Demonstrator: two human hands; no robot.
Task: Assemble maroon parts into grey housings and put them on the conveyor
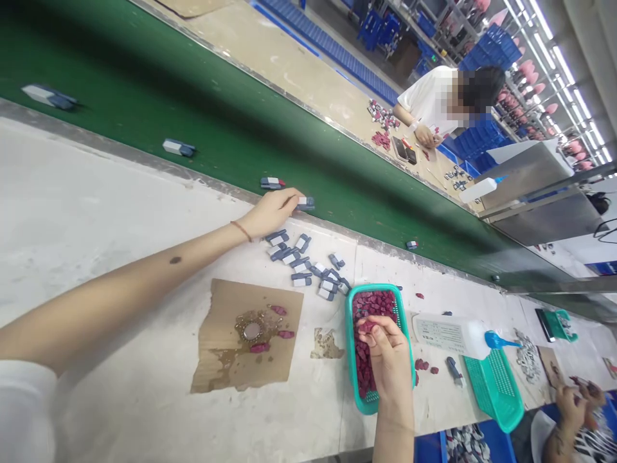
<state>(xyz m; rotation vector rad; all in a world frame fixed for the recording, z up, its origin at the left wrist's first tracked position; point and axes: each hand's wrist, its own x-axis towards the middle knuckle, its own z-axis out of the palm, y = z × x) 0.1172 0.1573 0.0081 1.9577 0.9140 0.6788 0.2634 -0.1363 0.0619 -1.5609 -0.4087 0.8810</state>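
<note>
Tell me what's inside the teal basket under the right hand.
Small dark-red pieces lie in the teal basket. The right hand, its fingers pinching a red piece, hides part of the pile; whatever lies under the top layer is covered.

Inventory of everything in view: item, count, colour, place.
Belt: one, green, beyond the table
Table: one, off-white, nearside
Small parts: many, blue-grey and white, heaped on table, several on belt
Red pieces: many, mostly in nearer basket, three on cardboard
Baskets: at least two, teal, on table
Cardboard: one, brown, wet-spotted, left
Bottles: two, white, blue-tipped, one beyond belt
Co-workers: at least two, across belt and lower right
Left hand: one, at a belt part
Right hand: one, holding a red piece
</note>
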